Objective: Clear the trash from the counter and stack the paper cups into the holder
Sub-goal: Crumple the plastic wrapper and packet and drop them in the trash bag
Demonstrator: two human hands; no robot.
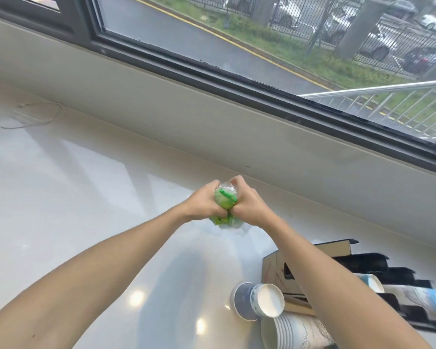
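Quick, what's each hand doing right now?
Left hand: closed on the crumpled green-and-clear plastic wrapper.
Right hand: closed on the same wrapper.

Left of the cardboard box [285, 270] the counter [86, 197] lies open; paper cups [259, 301] crowd just before it.

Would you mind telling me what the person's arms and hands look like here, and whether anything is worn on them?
Both forearms are bare up to the bottom edge of the picture, with no sleeves in view. The left hand and right hand are ungloved, and no watch, bracelet or ring is visible on either.
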